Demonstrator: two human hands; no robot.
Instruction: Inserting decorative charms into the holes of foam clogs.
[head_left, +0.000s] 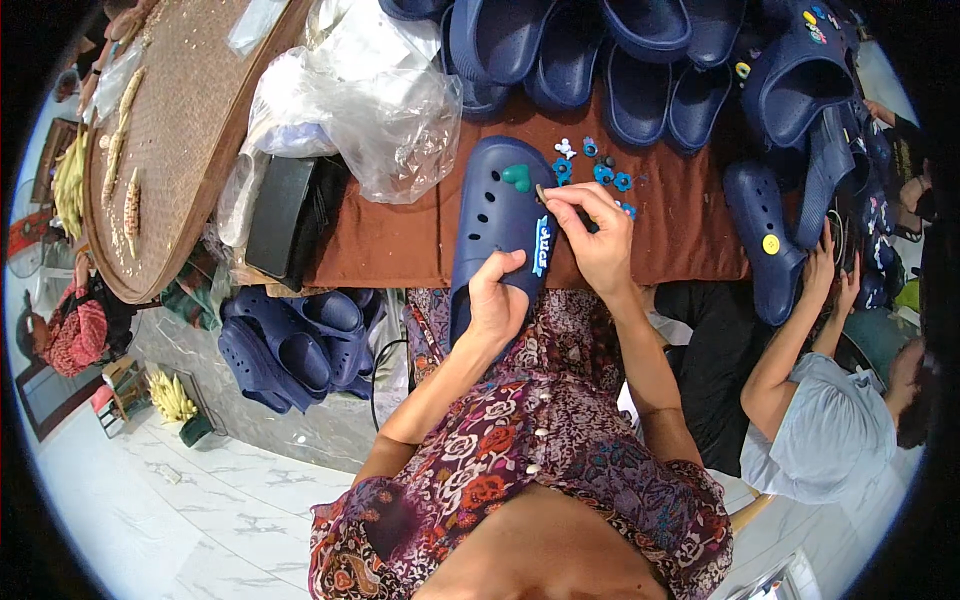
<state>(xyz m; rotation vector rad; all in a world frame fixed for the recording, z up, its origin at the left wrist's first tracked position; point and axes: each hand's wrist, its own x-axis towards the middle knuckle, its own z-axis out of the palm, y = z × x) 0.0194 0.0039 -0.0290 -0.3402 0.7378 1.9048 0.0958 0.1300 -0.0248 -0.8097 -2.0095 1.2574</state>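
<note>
1. Firmly, the left hand [492, 300] gripped the navy perforated foam clog [497, 225] near its heel, long axis running away from the person, toe pointing away.
2. The right hand [595, 235] pinched a small charm [541, 192] against the clog's upper, just beside the teal heart-shaped charm [517, 177].

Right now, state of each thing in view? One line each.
Clog: held over the table edge, top up, teal charm and blue strip charm fitted.
Left hand: shut on the clog's heel end.
Right hand: pinching a small piece at the clog's upper edge.
Loose charms: lying on the brown cloth, unattached.
Clog pile: heaped at the far side.
Plastic bag: crumpled, open.
Woven tray: flat, corn cobs on it.
</note>
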